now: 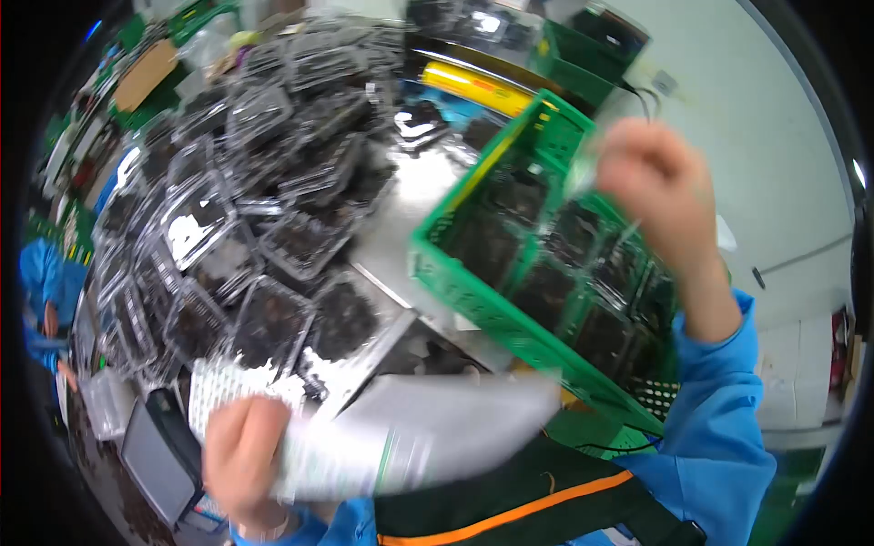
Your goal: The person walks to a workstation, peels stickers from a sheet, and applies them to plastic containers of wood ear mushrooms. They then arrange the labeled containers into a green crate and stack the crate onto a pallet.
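A heap of clear clamshell boxes [264, 182] is lying across the steel table [414, 196], with a tilted green crate [473, 300] just beside it. Low in front, the left hand [241, 455] is gripping a blurred white sheet [410, 441]. The right hand [651, 173] is hovering curled above the crate; its contents are too blurred to tell.

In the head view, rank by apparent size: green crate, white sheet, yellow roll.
1. Green crate.
2. White sheet: blurred and closer to the camera, so its rank is unsure.
3. Yellow roll: clearly smallest, but farther away.

Left hand [246, 450] low, fingers [259, 420] curled; right hand [651, 177] raised (blurred).
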`<state>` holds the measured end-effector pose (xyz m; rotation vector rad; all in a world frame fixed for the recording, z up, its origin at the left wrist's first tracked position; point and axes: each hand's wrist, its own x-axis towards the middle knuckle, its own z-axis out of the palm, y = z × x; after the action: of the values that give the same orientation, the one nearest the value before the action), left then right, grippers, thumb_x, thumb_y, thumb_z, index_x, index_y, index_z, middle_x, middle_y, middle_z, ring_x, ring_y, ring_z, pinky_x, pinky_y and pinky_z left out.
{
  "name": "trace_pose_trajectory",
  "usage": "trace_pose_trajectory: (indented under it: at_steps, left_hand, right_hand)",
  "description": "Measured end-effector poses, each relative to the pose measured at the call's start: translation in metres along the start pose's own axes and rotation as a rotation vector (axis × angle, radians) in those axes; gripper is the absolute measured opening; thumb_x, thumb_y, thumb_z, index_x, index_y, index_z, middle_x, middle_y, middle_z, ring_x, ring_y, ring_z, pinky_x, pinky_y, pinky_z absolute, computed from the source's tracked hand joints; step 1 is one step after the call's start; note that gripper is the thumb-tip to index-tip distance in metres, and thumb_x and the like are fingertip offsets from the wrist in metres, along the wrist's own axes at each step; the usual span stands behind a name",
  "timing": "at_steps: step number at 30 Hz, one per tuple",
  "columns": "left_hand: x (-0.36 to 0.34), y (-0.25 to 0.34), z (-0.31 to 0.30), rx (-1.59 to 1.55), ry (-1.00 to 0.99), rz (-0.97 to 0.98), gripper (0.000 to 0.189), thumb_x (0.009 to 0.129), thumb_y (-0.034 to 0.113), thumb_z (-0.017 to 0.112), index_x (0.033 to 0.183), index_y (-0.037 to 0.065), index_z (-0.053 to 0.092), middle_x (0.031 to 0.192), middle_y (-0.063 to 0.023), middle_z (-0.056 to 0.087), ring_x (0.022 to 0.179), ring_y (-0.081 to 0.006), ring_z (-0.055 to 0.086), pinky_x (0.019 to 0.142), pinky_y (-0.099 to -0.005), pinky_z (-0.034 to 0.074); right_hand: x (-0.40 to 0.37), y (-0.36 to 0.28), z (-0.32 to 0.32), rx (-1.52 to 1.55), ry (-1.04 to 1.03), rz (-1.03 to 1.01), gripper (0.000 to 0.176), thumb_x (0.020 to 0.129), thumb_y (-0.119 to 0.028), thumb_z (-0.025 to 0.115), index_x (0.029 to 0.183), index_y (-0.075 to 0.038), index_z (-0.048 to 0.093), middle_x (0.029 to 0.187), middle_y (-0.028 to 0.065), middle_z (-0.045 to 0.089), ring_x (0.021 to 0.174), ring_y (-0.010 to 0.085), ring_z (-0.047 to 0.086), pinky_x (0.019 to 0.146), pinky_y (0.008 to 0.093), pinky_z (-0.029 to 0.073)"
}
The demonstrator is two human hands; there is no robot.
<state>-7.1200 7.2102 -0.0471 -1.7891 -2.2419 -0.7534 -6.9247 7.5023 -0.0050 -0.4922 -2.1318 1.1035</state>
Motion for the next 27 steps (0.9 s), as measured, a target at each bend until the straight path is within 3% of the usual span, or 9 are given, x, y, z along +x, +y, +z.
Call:
trace_pose_trajectory:
  at_steps: [1,2,4,10,14,17,21,24,27]
  left_hand:
    - [-0.022,0.008,-0.010,-0.606,-0.035,-0.436,0.011,0.070,-0.004,0.049,0.065,-0.004,0.059,0.061,-0.0122,0.060,0.048,-0.0155,0.053,0.047,-0.0257,0.041]
    - [-0.034,0.009,-0.016,-0.910,-0.136,-0.398,0.029,0.090,0.016,0.045,0.069,-0.003,0.051,0.057,-0.0102,0.053,0.047,-0.0143,0.049,0.044,-0.0241,0.038]
    - [-0.023,0.039,-0.009,-1.195,-0.249,-0.390,0.015,0.081,0.003,0.048,0.083,-0.010,0.055,0.063,-0.0143,0.059,0.049,-0.0162,0.051,0.046,-0.0239,0.040]
    - [-0.012,0.108,0.035,-1.072,-0.183,-0.488,0.024,0.080,0.013,0.048,0.070,-0.006,0.057,0.056,-0.0127,0.056,0.042,-0.0155,0.048,0.040,-0.0236,0.035]
    - [-0.008,0.132,0.047,-0.935,-0.162,-0.695,0.021,0.075,0.014,0.053,0.071,-0.007,0.059,0.060,-0.0141,0.058,0.047,-0.0154,0.050,0.045,-0.0230,0.037]
    - [-0.002,0.132,0.057,-1.047,-0.170,-0.687,0.017,0.070,0.010,0.054,0.073,-0.006,0.060,0.062,-0.0142,0.058,0.050,-0.0158,0.051,0.048,-0.0227,0.038]
    - [0.018,0.135,0.068,-1.191,-0.279,-0.549,0.011,0.070,0.004,0.055,0.074,-0.006,0.060,0.064,-0.0140,0.059,0.052,-0.0169,0.053,0.049,-0.0234,0.040]
    - [0.022,0.132,0.075,-1.237,-0.398,-0.514,0.009,0.074,0.003,0.056,0.076,-0.005,0.060,0.065,-0.0134,0.060,0.054,-0.0174,0.055,0.050,-0.0251,0.042]
    - [0.018,0.136,0.083,-1.328,-0.359,-0.513,0.014,0.077,0.009,0.060,0.076,-0.005,0.059,0.062,-0.0132,0.058,0.052,-0.0171,0.054,0.049,-0.0250,0.042]
  right_hand:
    - [0.006,0.032,-0.048,0.116,-0.037,0.220,0.025,0.078,-0.010,0.064,0.102,-0.006,0.056,0.081,0.0008,0.061,0.065,0.0054,0.052,0.053,0.0208,0.041]
    - [0.000,0.082,-0.078,-0.084,-0.056,0.387,0.031,0.077,-0.011,0.065,0.105,-0.005,0.052,0.078,0.0032,0.062,0.065,0.0049,0.051,0.053,0.0204,0.038]
    - [-0.026,0.180,-0.118,-0.298,-0.165,0.597,0.034,0.072,-0.013,0.068,0.100,-0.004,0.052,0.076,0.0056,0.062,0.067,0.0096,0.054,0.061,0.0246,0.041]
    - [-0.054,0.364,-0.130,-0.450,-0.157,0.650,0.042,0.066,-0.013,0.073,0.098,-0.002,0.048,0.072,0.0073,0.060,0.068,0.0148,0.057,0.059,0.0314,0.044]
    - [-0.052,0.325,-0.151,-0.828,-0.139,0.415,0.033,0.069,-0.020,0.070,0.094,-0.005,0.052,0.077,0.0091,0.062,0.070,0.0202,0.060,0.061,0.0366,0.045]
    - [-0.066,0.326,-0.204,-0.356,-0.378,0.825,0.033,0.066,-0.030,0.072,0.078,-0.001,0.063,0.071,0.0108,0.062,0.067,0.0208,0.059,0.061,0.0349,0.046]
    - [-0.116,0.358,-0.214,-0.685,-0.528,0.833,0.044,0.058,-0.041,0.076,0.073,-0.001,0.066,0.065,0.0134,0.062,0.061,0.0218,0.060,0.060,0.0343,0.046]
    - [-0.124,0.313,-0.225,-0.936,-0.429,0.748,0.043,0.059,-0.039,0.076,0.071,0.000,0.065,0.063,0.0137,0.061,0.060,0.0220,0.059,0.060,0.0336,0.047]
    - [-0.151,0.296,-0.273,-0.511,-0.575,0.997,0.035,0.061,-0.019,0.076,0.088,-0.001,0.061,0.079,0.0077,0.062,0.070,0.0166,0.059,0.061,0.0297,0.047]
